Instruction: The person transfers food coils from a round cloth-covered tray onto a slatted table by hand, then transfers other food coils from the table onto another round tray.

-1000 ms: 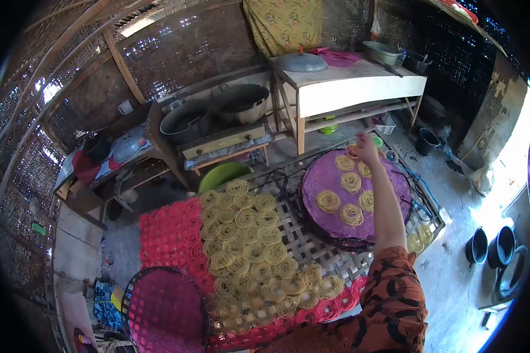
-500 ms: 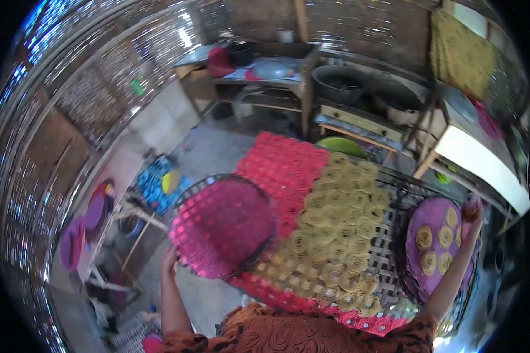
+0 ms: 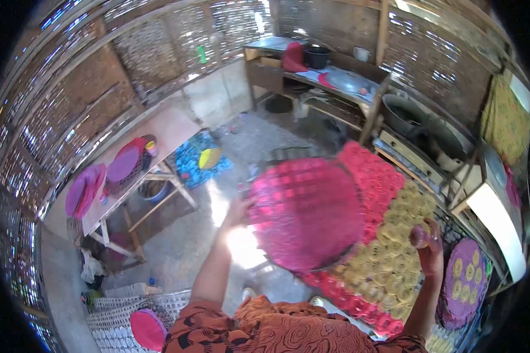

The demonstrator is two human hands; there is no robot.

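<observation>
My left hand (image 3: 239,213) is closed on the left rim of a round, shallow woven tray (image 3: 306,215) with a bright pink lining. The tray is held up in front of me, and nothing shows on it. My right hand (image 3: 431,250) is closed round a small rounded pink-purple object (image 3: 418,236) with a yellowish part; its exact kind is unclear. Beneath that hand lie rows of yellow coiled rounds (image 3: 388,259), beside pink-red coiled rounds (image 3: 371,182). A purple-lined round tray (image 3: 462,300) with several yellow coils stands to the right.
A wooden table (image 3: 176,123) on the left bears purple round trays (image 3: 123,165). A blue patterned cloth (image 3: 201,162) lies on the floor. Wooden shelving (image 3: 271,76) and a large dark basin (image 3: 403,112) stand at the back. At lower left is a pink round piece (image 3: 148,329).
The view has turned left. My right hand has moved from the purple-lined tray to over the yellow coils, still with the small pink-purple object. The pink-lined tray stays in my left hand.
</observation>
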